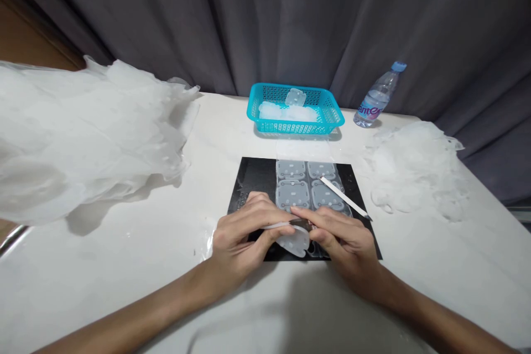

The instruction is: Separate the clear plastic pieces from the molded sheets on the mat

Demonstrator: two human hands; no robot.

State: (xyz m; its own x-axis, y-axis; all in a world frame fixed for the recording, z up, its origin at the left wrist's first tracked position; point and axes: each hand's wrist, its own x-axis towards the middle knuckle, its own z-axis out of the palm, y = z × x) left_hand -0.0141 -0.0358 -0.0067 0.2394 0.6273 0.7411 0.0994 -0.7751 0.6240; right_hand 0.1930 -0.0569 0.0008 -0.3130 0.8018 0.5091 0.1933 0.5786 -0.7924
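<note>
Lower centre of the frame — left hand (243,235) and right hand (342,240) pinching one translucent pad (295,242) together over the black mat (255,177), white pen (343,197) just beside.

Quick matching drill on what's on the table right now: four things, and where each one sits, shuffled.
Things:
1. turquoise basket
2. water bottle
3. white stick tool
4. big pile of clear film

Places:
A. lying slantwise on the black mat
B. left side of the table
C. far edge, behind the mat
D. far right, beside the basket

Pairs: 1-C, 2-D, 3-A, 4-B
</note>
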